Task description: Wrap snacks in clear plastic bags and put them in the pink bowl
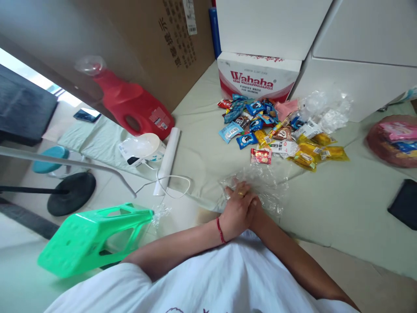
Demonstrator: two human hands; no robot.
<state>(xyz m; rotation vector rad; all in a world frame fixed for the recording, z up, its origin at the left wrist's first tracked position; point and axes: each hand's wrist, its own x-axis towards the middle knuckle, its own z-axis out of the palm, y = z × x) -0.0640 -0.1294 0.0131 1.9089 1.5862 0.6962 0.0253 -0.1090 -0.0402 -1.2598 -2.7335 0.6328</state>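
My left hand lies over my right hand, and the two are clasped together close to my body. A red string bracelet circles my left wrist, and a gold-coloured ring is on a finger. The right hand's fingers are mostly hidden under the left. Just beyond the hands, a crumpled clear plastic bag is spread on the pale green cloth; I cannot tell whether they press on it. Farther off is a pile of wrapped snacks: blue packets, yellow packets and a red packet.
Behind the snacks stands a Wahaha water carton; more clear plastic lies beside them. A red jug, white roll with cable, and green stool are leftward. A reddish bowl and black phone-like object sit rightward.
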